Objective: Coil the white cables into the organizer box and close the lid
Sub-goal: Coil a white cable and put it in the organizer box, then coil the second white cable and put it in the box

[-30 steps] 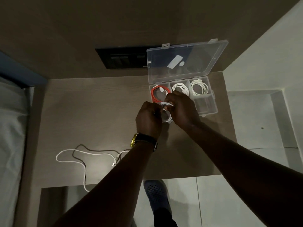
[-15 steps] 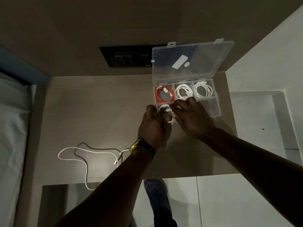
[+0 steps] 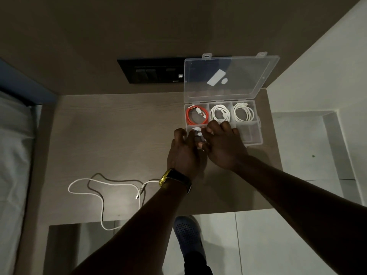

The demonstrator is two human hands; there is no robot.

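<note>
A clear plastic organizer box (image 3: 250,133) sits at the table's far right, its lid (image 3: 228,78) standing open. The back row holds a coiled orange cable (image 3: 197,115) and two coiled white cables (image 3: 220,114) (image 3: 243,114). My left hand (image 3: 183,151) and my right hand (image 3: 223,144) meet over the front left compartment, both pressing a coiled white cable (image 3: 197,133) into it. Most of that coil is hidden under my fingers. A loose white cable (image 3: 99,192) lies uncoiled on the table at the near left.
The wooden table (image 3: 111,135) ends at a near edge over tiled floor, where a blue shoe (image 3: 186,233) shows. A black switch panel (image 3: 151,71) is on the wall behind. Bedding lies at the far left.
Both hands have moved down and forward with the white coil, from above the box front into the front left compartment. The loose cable has not moved.
</note>
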